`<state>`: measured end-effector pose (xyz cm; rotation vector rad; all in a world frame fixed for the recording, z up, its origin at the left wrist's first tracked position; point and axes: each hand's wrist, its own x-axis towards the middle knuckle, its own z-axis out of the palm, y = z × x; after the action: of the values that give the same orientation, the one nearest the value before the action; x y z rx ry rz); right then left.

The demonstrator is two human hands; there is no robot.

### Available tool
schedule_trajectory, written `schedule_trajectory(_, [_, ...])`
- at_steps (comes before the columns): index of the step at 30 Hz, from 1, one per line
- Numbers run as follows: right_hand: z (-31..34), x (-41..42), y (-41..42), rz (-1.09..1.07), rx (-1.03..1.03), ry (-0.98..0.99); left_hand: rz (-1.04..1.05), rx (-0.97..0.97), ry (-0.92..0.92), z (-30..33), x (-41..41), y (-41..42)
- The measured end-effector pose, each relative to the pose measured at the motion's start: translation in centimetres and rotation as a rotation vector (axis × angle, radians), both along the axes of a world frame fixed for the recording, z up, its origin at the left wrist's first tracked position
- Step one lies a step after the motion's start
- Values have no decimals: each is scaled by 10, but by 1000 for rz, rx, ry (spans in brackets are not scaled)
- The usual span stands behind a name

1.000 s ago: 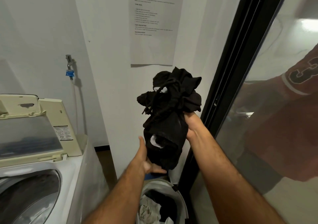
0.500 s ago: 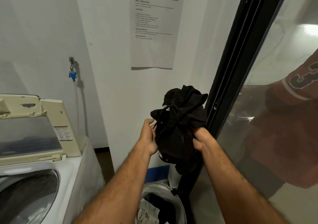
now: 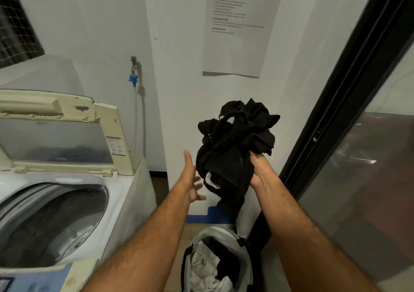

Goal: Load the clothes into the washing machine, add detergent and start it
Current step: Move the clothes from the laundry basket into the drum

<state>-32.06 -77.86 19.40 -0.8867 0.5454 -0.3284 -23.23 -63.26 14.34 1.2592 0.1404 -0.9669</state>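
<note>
Above the laundry bag [image 3: 243, 244] on the floor, the right hand [image 3: 257, 168] grips a bunched bundle of black clothes [image 3: 235, 143] from below, its fingers curled into the cloth, with one dark end trailing down toward the bag. The left hand [image 3: 190, 179] is released, fingers spread, just beside the bundle's lower left and not gripping it. The step in hand looks to be loading: the bundle is lifted out but not yet in the washing machine [image 3: 116, 193], which stands to the left with its lid [image 3: 58, 135] raised and its drum [image 3: 51, 220] open.

The next move likely calls for swinging the bundle left and down over the machine's near rim, with the free hand gathering the trailing end so it does not catch there. The room between bag and machine is open. The raised lid limits the back, the glass door [image 3: 358, 179] and its black frame [image 3: 349, 90] stand close on the right, and the wall [image 3: 179, 90] is just behind the bundle. More clothes remain in the bag.
</note>
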Motion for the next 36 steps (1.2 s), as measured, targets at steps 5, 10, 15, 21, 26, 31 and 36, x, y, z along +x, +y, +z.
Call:
schedule_trajectory(5, [-4, 31, 37, 39, 24, -23, 152, -271, 268, 7, -9, 22])
schedule_trajectory(10, [-15, 60, 89, 35, -169, 75, 279, -494, 109, 23, 3, 62])
schedule_trajectory(15, [-30, 92, 150, 206, -437, 30, 307, -584, -43, 19, 27, 121])
schedule_trajectory(21, [-51, 146, 236, 516, -676, 17, 460, -470, -104, 5, 80, 219])
schedule_trajectory(26, [-67, 200, 314, 702, -768, 66, 568, -337, -206, -15, 127, 307])
schedule_trajectory(31, [-80, 253, 386, 731, -846, 94, 654, -184, -148, -52, 179, 373])
schedule_trajectory(36, [-111, 290, 424, 808, -748, 174, 613, 89, 5, -109, 215, 414])
